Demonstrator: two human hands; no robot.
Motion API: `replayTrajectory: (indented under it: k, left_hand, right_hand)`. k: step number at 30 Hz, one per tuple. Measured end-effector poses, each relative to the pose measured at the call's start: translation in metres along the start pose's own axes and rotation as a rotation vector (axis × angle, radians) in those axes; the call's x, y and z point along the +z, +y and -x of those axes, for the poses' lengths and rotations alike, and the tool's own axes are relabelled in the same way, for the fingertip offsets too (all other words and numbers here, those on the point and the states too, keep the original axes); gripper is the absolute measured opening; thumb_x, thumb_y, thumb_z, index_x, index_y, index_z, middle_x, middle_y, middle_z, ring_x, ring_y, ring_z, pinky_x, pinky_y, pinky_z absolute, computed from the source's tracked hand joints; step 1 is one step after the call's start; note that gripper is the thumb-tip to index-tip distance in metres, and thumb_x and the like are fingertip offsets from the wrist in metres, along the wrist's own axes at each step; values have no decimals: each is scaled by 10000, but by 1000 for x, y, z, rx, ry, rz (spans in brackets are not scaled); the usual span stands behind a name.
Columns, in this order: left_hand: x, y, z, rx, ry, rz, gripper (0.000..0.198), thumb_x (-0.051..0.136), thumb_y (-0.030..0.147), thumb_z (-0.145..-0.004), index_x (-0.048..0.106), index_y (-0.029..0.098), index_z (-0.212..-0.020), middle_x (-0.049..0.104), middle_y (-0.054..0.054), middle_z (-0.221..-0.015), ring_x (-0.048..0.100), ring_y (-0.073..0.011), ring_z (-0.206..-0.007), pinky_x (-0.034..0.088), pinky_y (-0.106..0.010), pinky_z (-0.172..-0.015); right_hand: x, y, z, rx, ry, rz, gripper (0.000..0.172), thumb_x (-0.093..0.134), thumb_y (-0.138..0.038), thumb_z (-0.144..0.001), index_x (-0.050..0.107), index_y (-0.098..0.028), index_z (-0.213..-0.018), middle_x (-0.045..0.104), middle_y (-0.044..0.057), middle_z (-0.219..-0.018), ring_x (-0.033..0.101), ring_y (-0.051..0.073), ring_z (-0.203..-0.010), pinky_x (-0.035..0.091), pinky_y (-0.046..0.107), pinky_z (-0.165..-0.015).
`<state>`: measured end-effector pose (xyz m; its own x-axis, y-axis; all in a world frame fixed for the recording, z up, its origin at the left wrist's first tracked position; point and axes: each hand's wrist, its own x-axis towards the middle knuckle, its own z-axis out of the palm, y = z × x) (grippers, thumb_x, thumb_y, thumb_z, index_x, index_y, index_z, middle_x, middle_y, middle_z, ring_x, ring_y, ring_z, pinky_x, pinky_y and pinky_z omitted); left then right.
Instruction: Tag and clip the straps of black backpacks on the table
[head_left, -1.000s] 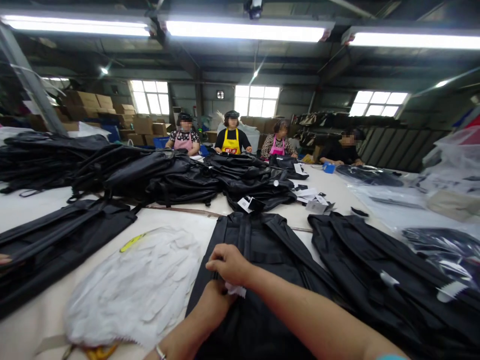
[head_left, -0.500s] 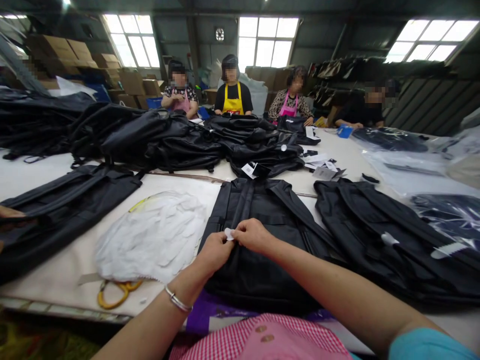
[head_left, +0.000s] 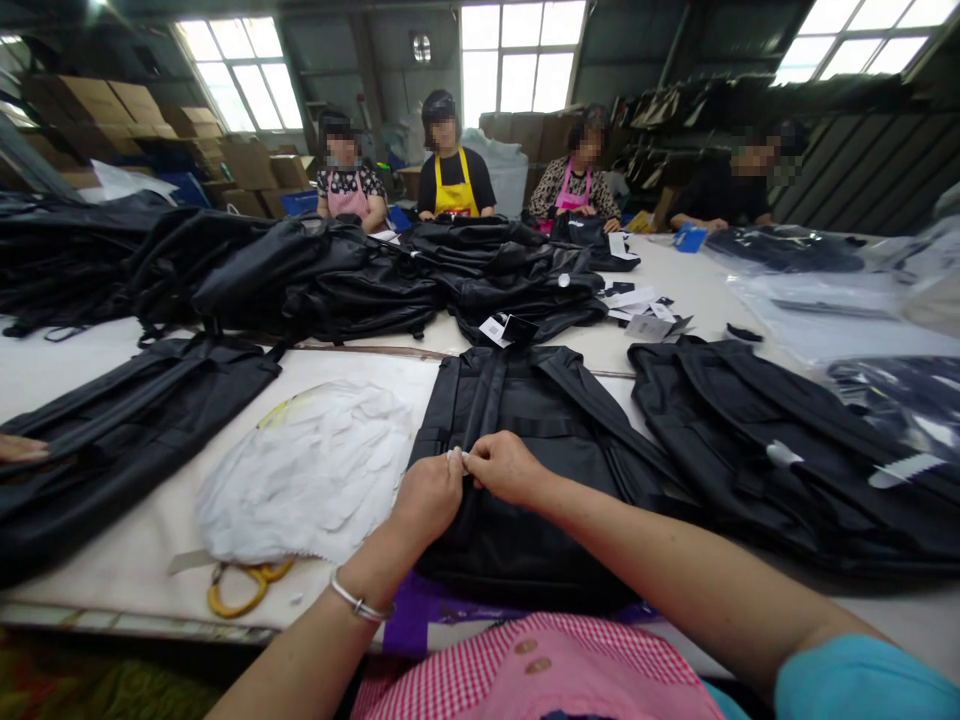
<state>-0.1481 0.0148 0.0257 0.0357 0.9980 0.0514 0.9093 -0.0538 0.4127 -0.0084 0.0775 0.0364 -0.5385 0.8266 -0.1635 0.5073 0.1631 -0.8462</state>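
Note:
My left hand (head_left: 429,497) and my right hand (head_left: 508,468) meet over a black backpack (head_left: 544,540) lying flat in front of me. Both pinch a small white strip (head_left: 463,459) between thumb and fingertips, at one of the shoulder straps (head_left: 486,398). Most of the strip is covered by my fingers, so I cannot tell whether it goes around the strap. A paper hang tag (head_left: 493,330) lies at the top of the backpack. Left of my hands spreads a heap of thin white strips (head_left: 307,475), with yellow-handled scissors (head_left: 238,590) partly beneath it.
Another black backpack (head_left: 742,440) on the right has white strips on its straps. A person's hand (head_left: 21,449) touches a backpack (head_left: 142,410) at left. Black bags (head_left: 315,280) are piled across the table (head_left: 360,362). Several people sit along the far side.
The white piece showed round and flat above my left fingertips; now it is mostly covered and pinched by both hands. The view has shifted slightly. The person's hand at left has moved.

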Motion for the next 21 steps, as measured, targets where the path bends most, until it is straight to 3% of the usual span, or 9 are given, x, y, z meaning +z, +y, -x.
replayTrajectory:
  k: [2, 7, 10, 13, 16, 21]
  left_hand:
    - [1, -2, 0, -12, 11, -11, 394, 303, 219, -928, 644, 43, -1020, 667, -221, -877, 630, -278, -796, 436, -376, -723]
    - [1, -4, -7, -221, 53, 186, 500, 261, 336, -968, 624, 146, -682, 653, -139, -701, 607, -213, -670, 400, -307, -628]
    - [-2, -7, -7, -333, 63, 378, 517, 301, 433, -948, 587, 166, -610, 641, -101, -676, 573, -195, -642, 374, -288, -594]
    - [-6, -8, -4, -441, 87, 574, 517, 350, 528, -909, 583, 169, -619, 623, -64, -677, 543, -186, -644, 368, -275, -582]
    - [-7, -7, -2, -472, 74, 667, 489, 398, 550, -880, 570, 174, -621, 588, -37, -651, 499, -167, -607, 349, -264, -551]
    - [-6, -5, -2, -430, 64, 604, 495, 403, 546, -881, 550, 178, -584, 546, -23, -618, 450, -148, -577, 321, -257, -535]
  right_hand:
    - [1, -1, 2, 13, 17, -11, 252, 538, -263, -808, 616, -158, -592, 604, 3, -499, 513, 87, -415, 338, 193, -433]
    - [2, -1, 7, 60, 48, -83, 215, 543, -235, -791, 551, -168, -587, 540, -28, -456, 507, 86, -392, 323, 182, -403]
    - [-3, 3, 10, 59, 72, -141, 291, 525, -298, -839, 524, -170, -578, 497, -34, -427, 483, 81, -382, 345, 186, -415]
    - [-7, 9, 13, 239, 66, -278, 381, 483, -447, -887, 558, -161, -645, 500, -28, -460, 456, 79, -368, 334, 195, -382]
    - [-4, 12, 16, 428, -68, -464, 460, 470, -565, -873, 597, -147, -730, 564, 2, -581, 434, 71, -378, 280, 194, -336]
    - [7, 8, 10, 524, -61, -706, 347, 576, -484, -829, 557, -153, -723, 521, -25, -573, 351, 52, -362, 197, 186, -326]
